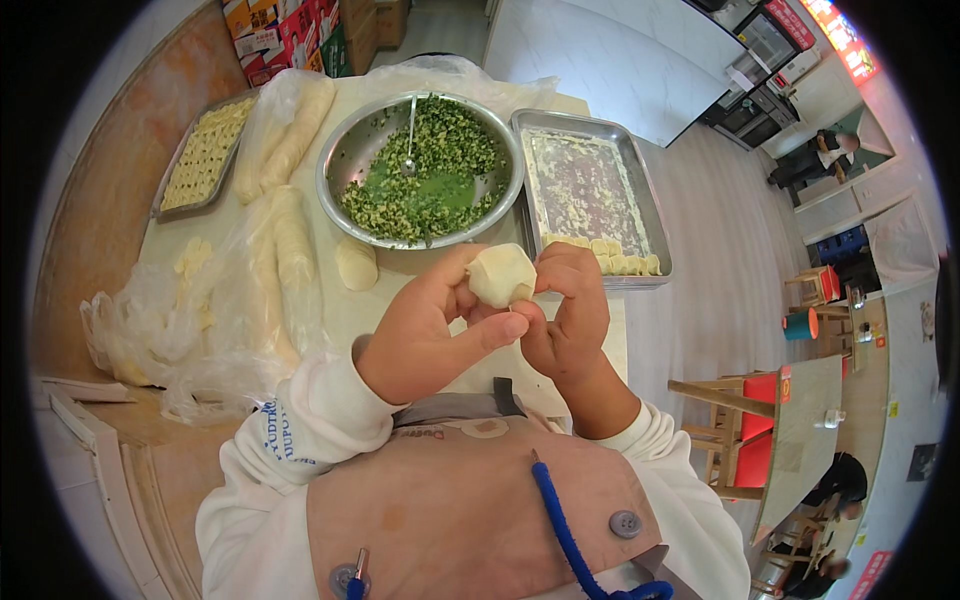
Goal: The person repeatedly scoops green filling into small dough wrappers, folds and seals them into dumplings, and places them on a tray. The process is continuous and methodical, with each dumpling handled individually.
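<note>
Between my two hands, over the near part of the table, is a pale folded dumpling [501, 274]. The fingers of my left hand [431, 322] cradle it from below and the left. My right hand [568, 311] pinches its right edge with thumb and forefinger. Just beyond stands a steel bowl [330, 176] of chopped green filling [450, 142], with a metal spoon [409, 150] in it. To its right, a floured metal tray [585, 187] carries a short row of finished dumplings [626, 265] at its near end. A small stack of round wrappers [356, 264] lies left of my hands.
Plastic bags [225, 300] with long rolls of wrappers [289, 232] cover the table's left side. A full dumpling tray [206, 154] sits at the far left. Cartons [285, 37] are stacked behind. Dining tables [806, 442], red-seated chairs [756, 431] and several people are off to the right.
</note>
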The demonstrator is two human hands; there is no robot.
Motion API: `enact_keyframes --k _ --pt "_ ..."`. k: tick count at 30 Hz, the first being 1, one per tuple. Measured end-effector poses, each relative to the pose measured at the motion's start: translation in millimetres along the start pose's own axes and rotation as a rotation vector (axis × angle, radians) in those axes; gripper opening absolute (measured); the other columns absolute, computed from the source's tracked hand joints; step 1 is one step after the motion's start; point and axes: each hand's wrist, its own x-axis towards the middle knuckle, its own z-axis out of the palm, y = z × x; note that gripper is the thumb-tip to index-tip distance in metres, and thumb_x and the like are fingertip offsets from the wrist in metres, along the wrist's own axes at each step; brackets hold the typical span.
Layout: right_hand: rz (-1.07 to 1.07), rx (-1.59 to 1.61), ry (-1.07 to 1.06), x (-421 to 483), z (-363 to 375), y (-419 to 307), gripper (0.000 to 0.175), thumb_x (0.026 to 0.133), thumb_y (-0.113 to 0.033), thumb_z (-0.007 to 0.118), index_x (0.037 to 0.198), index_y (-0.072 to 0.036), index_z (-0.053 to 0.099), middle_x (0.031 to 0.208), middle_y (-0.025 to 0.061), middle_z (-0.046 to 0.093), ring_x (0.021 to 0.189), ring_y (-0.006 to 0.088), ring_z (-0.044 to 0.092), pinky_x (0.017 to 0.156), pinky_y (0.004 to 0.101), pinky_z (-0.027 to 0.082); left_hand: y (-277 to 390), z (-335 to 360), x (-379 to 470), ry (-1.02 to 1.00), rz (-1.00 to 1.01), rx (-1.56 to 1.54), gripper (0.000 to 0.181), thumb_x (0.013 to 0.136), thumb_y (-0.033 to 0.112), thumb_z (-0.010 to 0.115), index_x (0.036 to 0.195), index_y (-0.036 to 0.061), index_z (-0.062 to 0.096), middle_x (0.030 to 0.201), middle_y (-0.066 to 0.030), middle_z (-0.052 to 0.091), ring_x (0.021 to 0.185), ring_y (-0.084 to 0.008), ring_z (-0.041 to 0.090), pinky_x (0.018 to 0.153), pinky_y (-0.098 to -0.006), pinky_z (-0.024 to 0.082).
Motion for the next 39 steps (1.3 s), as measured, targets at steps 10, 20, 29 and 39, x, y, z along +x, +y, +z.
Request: enact_keyframes --k 10,20,29,39 --pt "0.031 0.092 -0.032 4 -3 1 0.023 0.090 -0.021 0.064 0.101 -0.001 0.060 0.093 0.0131 0.060 0.086 0.0299 0.054 0.077 0.0390 0.044 -17 -3 6 0.136 0.250 0.496 0.045 0.085 0.008 0.068 0.124 0.0017 0.048 0.103 -0.0117 0.064 0.089 -0.0186 0.062 0.076 -0.0294 0.049" --pt "-0.039 0.087 -0.050 12 -1 4 0.022 0.078 0.003 0.067 0.100 0.001 0.064 0.093 0.0136 0.064 0.081 0.0297 0.059 0.072 0.0369 0.050 -23 -15 18 0.148 0.538 0.994 0.049 0.076 0.005 0.071 0.121 0.0017 0.052 0.100 -0.0108 0.063 0.075 -0.0279 0.058 0.070 -0.0369 0.045" --pt "0.213 0.128 -0.118 -1 -4 18 0.015 0.086 -0.007 0.067 0.099 0.000 0.065 0.090 0.0128 0.066 0.081 0.0270 0.064 0.070 0.0328 0.052 -30 -19 28 0.097 0.268 0.869 0.054 0.079 0.009 0.072 0.126 0.0014 0.048 0.093 -0.0110 0.065 0.071 -0.0253 0.060 0.066 -0.0343 0.047" --pt "1.290 0.067 -0.107 -78 -88 154 0.028 0.096 -0.024 0.059 0.103 0.002 0.066 0.089 0.0043 0.067 0.078 0.0110 0.063 0.066 0.0258 0.053 -60 -49 34 -0.069 -0.117 0.792 0.057 0.082 0.011 0.075 0.130 0.0022 0.046 0.078 -0.0062 0.065 0.070 -0.0164 0.060 0.068 -0.0280 0.049"
